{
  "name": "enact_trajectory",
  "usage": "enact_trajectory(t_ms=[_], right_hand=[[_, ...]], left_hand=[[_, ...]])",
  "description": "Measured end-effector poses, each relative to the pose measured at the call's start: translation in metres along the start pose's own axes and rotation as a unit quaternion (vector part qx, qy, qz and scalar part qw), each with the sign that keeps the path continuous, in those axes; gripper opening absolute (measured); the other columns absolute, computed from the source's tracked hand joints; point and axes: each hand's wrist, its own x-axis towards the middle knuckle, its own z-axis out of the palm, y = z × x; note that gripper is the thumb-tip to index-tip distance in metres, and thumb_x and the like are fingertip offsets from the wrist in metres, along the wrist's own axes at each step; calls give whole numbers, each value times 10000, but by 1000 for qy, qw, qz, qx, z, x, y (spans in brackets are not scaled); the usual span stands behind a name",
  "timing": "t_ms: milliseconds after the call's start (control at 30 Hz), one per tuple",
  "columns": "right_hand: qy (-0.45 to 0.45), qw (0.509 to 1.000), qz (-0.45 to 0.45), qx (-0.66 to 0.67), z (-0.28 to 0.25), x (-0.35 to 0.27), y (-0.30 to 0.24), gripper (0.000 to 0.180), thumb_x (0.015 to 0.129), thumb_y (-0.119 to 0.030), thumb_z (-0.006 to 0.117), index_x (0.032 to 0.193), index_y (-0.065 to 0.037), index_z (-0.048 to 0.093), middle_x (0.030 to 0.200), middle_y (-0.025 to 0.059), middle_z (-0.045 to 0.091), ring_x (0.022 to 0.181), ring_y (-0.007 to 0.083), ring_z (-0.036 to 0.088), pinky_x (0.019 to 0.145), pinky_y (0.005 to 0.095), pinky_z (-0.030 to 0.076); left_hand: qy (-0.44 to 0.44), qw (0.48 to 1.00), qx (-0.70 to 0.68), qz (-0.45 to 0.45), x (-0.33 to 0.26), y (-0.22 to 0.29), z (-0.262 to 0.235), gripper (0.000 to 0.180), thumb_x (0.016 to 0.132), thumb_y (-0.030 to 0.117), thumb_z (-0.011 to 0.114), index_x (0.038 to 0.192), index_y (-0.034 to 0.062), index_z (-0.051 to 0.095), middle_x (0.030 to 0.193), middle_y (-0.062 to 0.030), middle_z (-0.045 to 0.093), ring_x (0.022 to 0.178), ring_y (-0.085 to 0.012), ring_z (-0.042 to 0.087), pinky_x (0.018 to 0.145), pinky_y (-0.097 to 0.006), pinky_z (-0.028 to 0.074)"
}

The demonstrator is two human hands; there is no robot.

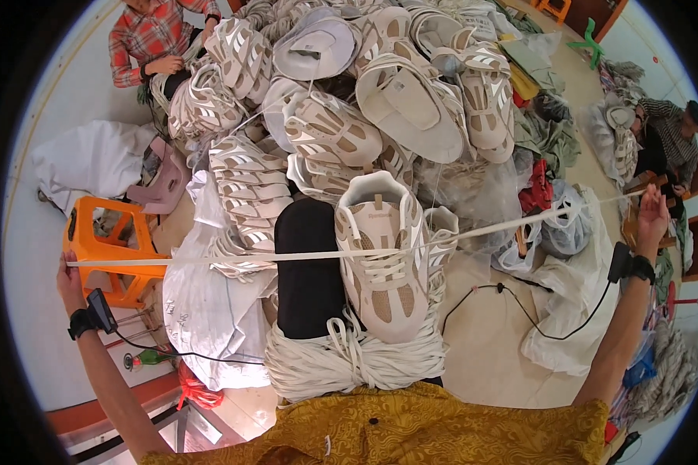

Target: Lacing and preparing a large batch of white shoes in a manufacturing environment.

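Note:
A long off-white shoelace (209, 260) is pulled out nearly straight between my hands. Its left end is pinched in my left hand (70, 280), far out at the left. My right hand (654, 221), raised at the far right, is closed on the other end. Midway, the lace crosses a beige and white sneaker upper (388, 314) at its lacing; whether it passes through the eyelets I cannot tell. The upper lies toe toward me, partly laced. Beside it is a black padded form (309, 298). Both rest on a tied bundle of off-white laces (357, 360) at my lap.
A heap of similar shoe uppers (333, 128) rises ahead. An orange plastic stool (93, 225) and white sacks (217, 333) are at the left. Plastic bags (566, 225) lie right. A black cable (551, 335) hangs from my right wrist. Two people sit farther back.

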Motion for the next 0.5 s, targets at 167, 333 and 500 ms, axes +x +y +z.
enact_trajectory(t_ms=[167, 333, 500], right_hand=[[-182, 641, -95, -740, 23, -31, -23, 228, 764, -211, 629, 643, -39, 541, 717, 37, 584, 734, 157, 593, 599, 249, 461], [-261, 363, -55, -893, 32, -68, 58, 224, 559, -179, 727, 675, -29, 608, 731, 121, 595, 708, 294, 590, 591, 363, 449], [-196, 267, 23, -943, 78, -108, 93, 360, 533, -207, 753, 819, -38, 614, 911, 117, 593, 855, 272, 574, 752, 377, 418]], left_hand=[[-43, 974, 218, 35, -1, -42, -1, 271, 922, 99, 394, 1109, -92, 435, 1003, -106, 511, 948, -157, 506, 815, -230, 445], [-65, 994, 83, 12, 63, 0, -70, 172, 906, 104, 440, 963, -49, 494, 878, -75, 540, 821, -138, 533, 693, -217, 455], [30, 998, 25, -52, 44, -58, -35, 165, 889, 109, 479, 967, -35, 502, 814, -75, 570, 718, -136, 561, 669, -236, 491]])
